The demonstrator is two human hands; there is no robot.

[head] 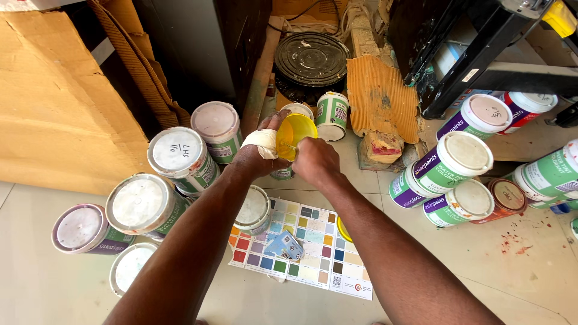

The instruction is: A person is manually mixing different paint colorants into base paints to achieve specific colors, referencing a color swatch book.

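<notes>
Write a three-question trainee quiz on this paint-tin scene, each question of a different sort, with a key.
1. True or false: the left hand has a white cloth wrapped round it.
2. What lies flat on the floor just below the hands? A) a colour swatch chart B) a paint roller C) a newspaper
3. Fill in: both hands hold a small ____ container.

Key
1. True. The cloth sits across the hand near the thumb.
2. A. The colour swatch chart shows a grid of coloured squares, with a small blue card lying on it.
3. Yellow. The right hand grips it from the near side, and lidded paint tins stand around.
</notes>
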